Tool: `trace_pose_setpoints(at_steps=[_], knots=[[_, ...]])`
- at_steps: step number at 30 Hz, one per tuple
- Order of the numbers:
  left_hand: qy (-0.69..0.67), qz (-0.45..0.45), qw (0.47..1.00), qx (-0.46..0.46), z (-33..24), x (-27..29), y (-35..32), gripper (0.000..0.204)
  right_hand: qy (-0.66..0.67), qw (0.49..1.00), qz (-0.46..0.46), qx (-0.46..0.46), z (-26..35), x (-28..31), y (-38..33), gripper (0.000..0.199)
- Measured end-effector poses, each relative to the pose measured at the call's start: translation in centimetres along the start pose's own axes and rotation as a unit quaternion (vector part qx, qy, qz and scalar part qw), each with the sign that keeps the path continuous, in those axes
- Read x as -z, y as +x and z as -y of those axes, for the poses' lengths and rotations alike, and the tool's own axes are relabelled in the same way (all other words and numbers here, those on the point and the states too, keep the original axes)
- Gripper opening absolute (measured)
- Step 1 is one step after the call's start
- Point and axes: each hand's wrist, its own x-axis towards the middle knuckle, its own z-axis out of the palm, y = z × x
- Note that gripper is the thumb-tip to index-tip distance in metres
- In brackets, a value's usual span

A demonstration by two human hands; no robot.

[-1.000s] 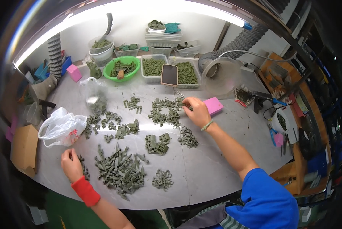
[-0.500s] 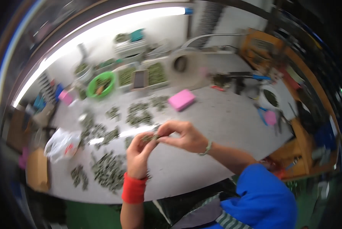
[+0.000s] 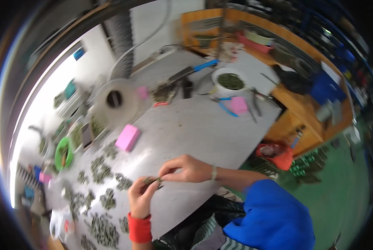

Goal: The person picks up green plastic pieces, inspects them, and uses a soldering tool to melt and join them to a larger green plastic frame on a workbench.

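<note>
Green and small, a plastic part (image 3: 153, 181) is now pinched between the fingers of both hands above the grey bench (image 3: 203, 133). A second ago the right hand (image 3: 185, 170) was out among the scattered green pieces (image 3: 103, 171) and the left hand (image 3: 140, 196) lay by a plastic bag; both have since met over the near edge. The part's shape is blurred and mostly covered.
</note>
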Motion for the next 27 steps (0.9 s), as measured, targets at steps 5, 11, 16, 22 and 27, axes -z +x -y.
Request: trace_pose_setpoints(at_steps=[5, 11, 16, 22, 27], knots=[[-0.029, 0.037, 0.999, 0.015, 1.9, -1.8, 1.1, 0.019, -0.049, 0.997, -0.039, -0.034, 0.2, 1.4, -1.6, 0.015], [-0.084, -0.01, 0.995, 0.057, 2.1, 0.5, -0.5, 0.015, -0.145, 0.988, -0.022, 0.042, -0.6, -1.6, 1.2, 0.009], [-0.121, -0.016, 0.989, 0.084, 2.2, 2.7, -1.2, 0.016, -0.259, 0.946, 0.012, 0.195, -0.8, -2.3, 4.1, 0.011], [-0.194, 0.008, 0.974, 0.118, 2.9, 5.4, -0.5, 0.019, -0.121, 0.977, 0.131, 0.116, -1.4, -2.9, 7.9, 0.009], [-0.058, -0.088, 0.994, 0.025, 2.7, 7.7, 3.3, 0.019, 0.07, 0.986, 0.097, -0.113, -4.4, -2.4, 13.4, 0.004]])
